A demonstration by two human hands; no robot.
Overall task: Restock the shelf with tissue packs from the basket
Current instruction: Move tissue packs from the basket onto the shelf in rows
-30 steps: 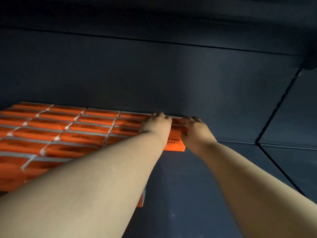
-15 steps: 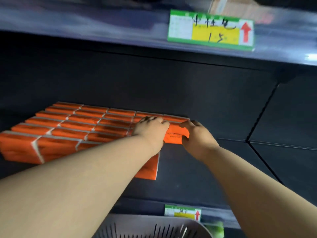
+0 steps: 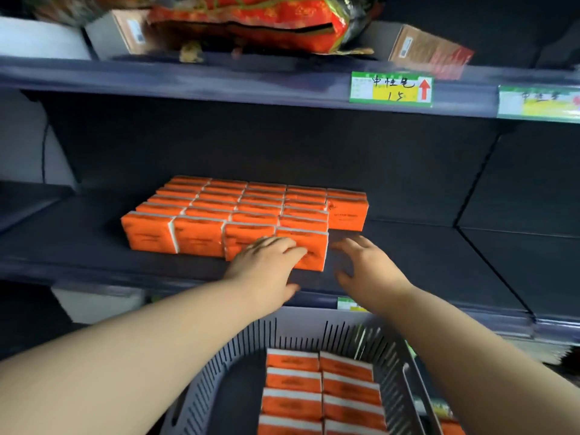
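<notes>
Flat-fingered, my left grip (image 3: pixel 266 265) rests on the front of the orange plastic-wrapped tissue packs (image 3: pixel 219 215) blocked on the dark grey metal shelf (image 3: pixel 78 246). My right grip (image 3: pixel 367 268) hovers spread and empty just beside them, above the grey slotted plastic basket (image 3: pixel 226 365) holding more packs.

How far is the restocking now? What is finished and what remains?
Done: a block of orange tissue packs stands on the shelf, with a fifth column begun at the back right. In hand: nothing; the left hand and right hand are open at the block's front. Left: many packs lie in the basket.
</notes>
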